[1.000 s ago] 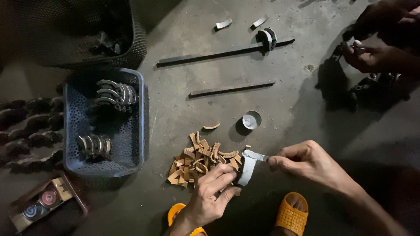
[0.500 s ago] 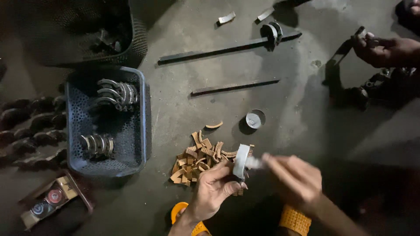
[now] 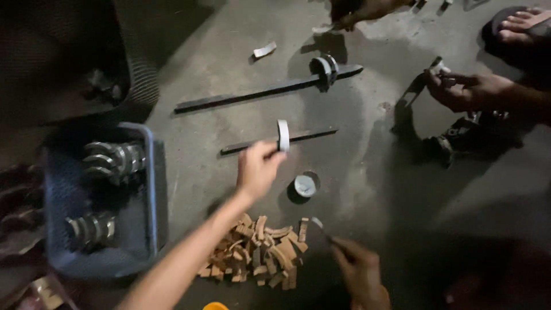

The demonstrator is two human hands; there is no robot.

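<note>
Left hand: one, reaching up from the lower left to mid-frame (image 3: 257, 171); its grip is clamped on one curved silver half-ring shell (image 3: 283, 135), held upright above the concrete floor (image 3: 367, 189), in front of the shorter bar.
Right hand: one, at the lower centre-right (image 3: 357, 271); its grip is closed on a thin tool (image 3: 319, 225) with a pale tip that points up-left, just beside the cork heap.
Cork pieces: one heap of many tan curved strips (image 3: 265, 252) is seen on the floor at the lower centre, too many to be counted.
Small tin: one round open tin (image 3: 305, 186) stands between the two hands; its contents cannot be told.
Bars: two dark flat bars lie on the floor, a longer one (image 3: 252, 95) across the upper middle and a shorter one (image 3: 307, 136) below it.
Rings on the longer bar: a small stack of half-ring shells (image 3: 325, 68) is set around its right part; the count cannot be told.
Loose shell: one pale curved piece (image 3: 264, 50) lies at the upper centre.
Blue crate: one (image 3: 150, 189) at the left; two clusters of nested metal shells are held in it, an upper (image 3: 112, 159) and a lower (image 3: 92, 228).
Dark basket: one (image 3: 135, 80) at the upper left, its contents hidden.
Other person: hands at the right edge (image 3: 465, 89) are closed on a small part; one sandalled foot (image 3: 519, 24) is seen at the upper right.
</note>
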